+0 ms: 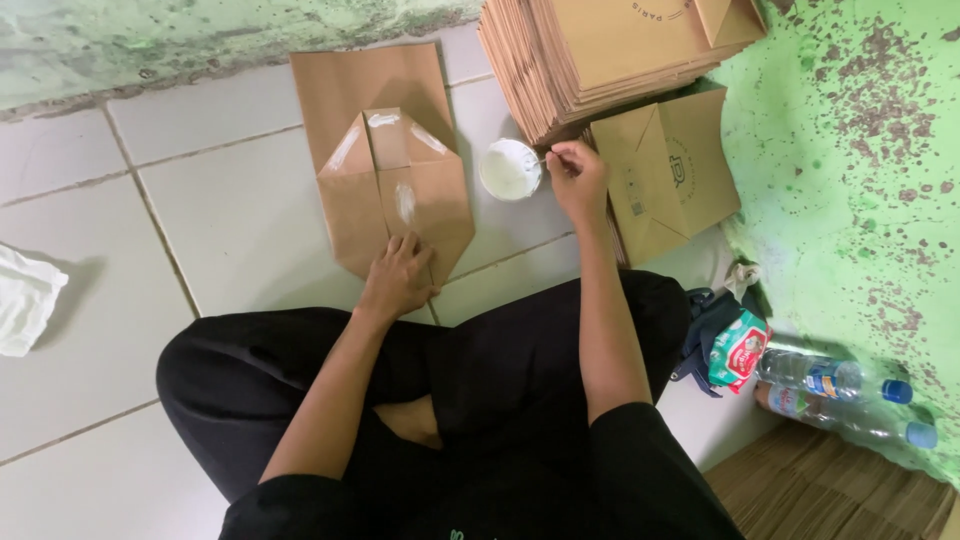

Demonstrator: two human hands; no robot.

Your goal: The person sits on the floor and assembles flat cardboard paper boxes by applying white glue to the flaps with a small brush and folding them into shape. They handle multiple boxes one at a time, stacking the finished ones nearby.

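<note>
We see soft, even daylight over the pale floor tiles [230,210], with only a faint shadow beside the white cloth [25,300] at the left edge, no harsh glare, a sharp middle, slight softness and wide-angle stretch toward the corners, and the black trousers [500,370] swallowing detail.

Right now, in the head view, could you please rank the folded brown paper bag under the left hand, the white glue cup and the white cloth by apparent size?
1. Brown paper bag, clearly largest.
2. White cloth, partly cut off by the frame edge.
3. White glue cup, smallest, though close to the cloth's visible part.
</note>
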